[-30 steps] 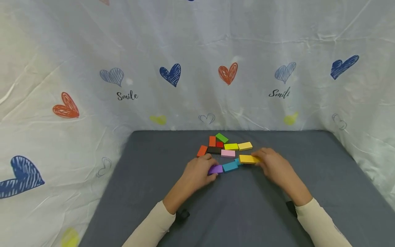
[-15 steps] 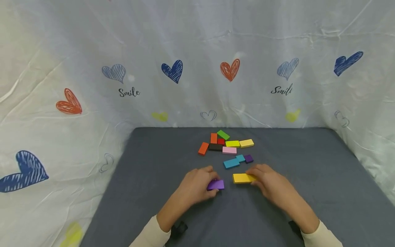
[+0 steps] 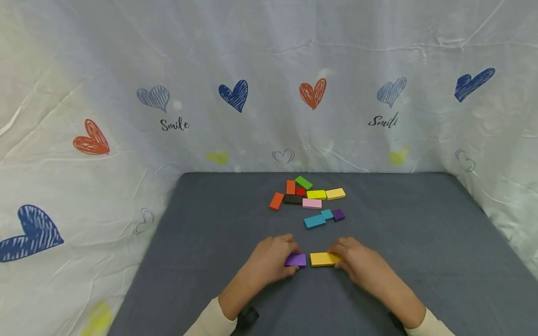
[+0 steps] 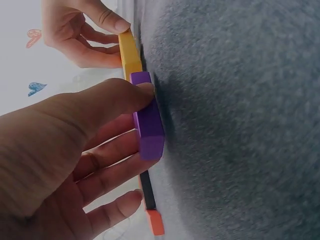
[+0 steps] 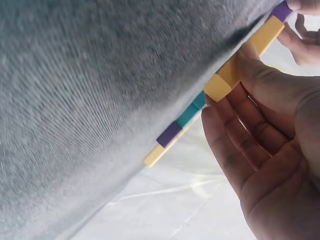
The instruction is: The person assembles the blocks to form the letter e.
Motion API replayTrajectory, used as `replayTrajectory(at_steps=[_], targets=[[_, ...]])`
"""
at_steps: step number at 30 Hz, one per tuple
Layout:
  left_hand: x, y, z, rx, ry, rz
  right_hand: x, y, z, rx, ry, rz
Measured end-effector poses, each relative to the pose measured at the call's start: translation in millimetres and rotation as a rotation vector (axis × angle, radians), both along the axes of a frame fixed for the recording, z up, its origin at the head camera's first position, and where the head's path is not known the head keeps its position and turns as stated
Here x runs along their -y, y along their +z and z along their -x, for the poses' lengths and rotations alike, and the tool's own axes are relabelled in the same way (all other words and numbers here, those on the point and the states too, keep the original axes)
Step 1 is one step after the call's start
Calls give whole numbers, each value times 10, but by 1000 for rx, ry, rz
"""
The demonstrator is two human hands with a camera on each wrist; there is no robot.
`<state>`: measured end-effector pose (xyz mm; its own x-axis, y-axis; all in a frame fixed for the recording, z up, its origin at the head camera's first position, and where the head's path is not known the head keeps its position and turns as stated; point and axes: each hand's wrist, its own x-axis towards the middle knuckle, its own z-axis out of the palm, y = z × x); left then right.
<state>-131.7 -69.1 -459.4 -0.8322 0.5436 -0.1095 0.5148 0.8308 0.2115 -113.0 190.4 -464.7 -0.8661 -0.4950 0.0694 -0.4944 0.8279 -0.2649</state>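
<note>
My left hand (image 3: 271,261) pinches a light purple block (image 3: 296,260) between thumb and fingers, low over the grey cloth. Opposite it, my right hand (image 3: 363,266) grips a golden yellow block (image 3: 322,259) by its right end. The two blocks lie almost end to end, a narrow gap between them in the head view. In the left wrist view the thumb presses the near long side of the purple block (image 4: 148,120), fingers behind it. The right wrist view has the thumb on the yellow block (image 5: 232,72) likewise.
Behind the hands lie a blue block (image 3: 315,221), a small teal block (image 3: 327,214) and a dark purple block (image 3: 338,215). Farther back is a cluster with a black block (image 3: 293,199), a pink block (image 3: 312,204), a green block (image 3: 303,182) and several others. A printed curtain (image 3: 260,140) hangs behind.
Both hands have drawn their blocks toward the front of the table, away from the other blocks. The yellow block has also moved left, closer to the purple one.
</note>
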Motion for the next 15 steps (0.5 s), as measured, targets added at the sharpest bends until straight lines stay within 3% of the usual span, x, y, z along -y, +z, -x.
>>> replayTrajectory(at_steps=[15], targets=[[-54, -71, 0, -19, 16, 20, 6, -58, -6, -35, 64, 13]])
